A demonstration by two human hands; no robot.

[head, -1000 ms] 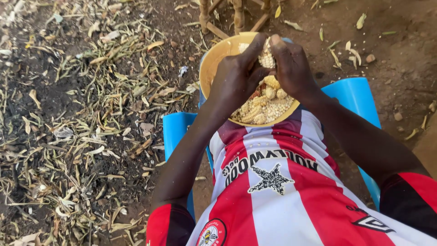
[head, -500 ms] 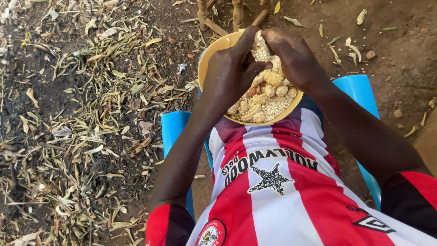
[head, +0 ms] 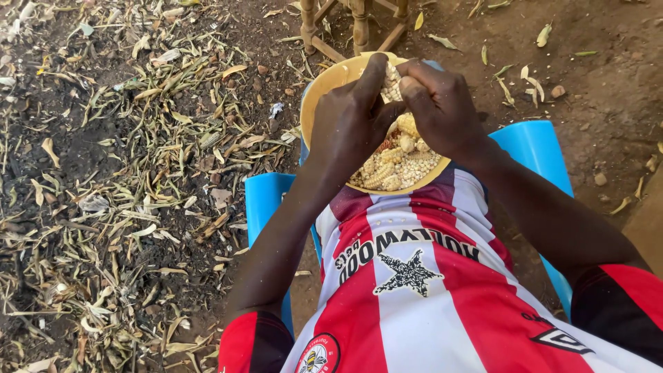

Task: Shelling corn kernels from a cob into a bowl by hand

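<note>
Maize cob (head: 392, 81) is gripped between both hands over the yellow bowl (head: 324, 90). Left hand (head: 352, 121) is closed round the cob's left side, thumb raised along it; right hand (head: 442, 107) is closed on the right side, thumb pressed on the kernels. Bowl is held on the lap, against the red-and-white striped shirt (head: 414, 276), and filled with loose kernels (head: 414, 166) plus cob pieces. Blue chair (head: 266, 200) is seen beneath. Wooden stool legs (head: 359, 24) stand just beyond the bowl. Dry husk litter (head: 124, 173) is spread over the ground to the left.
</note>
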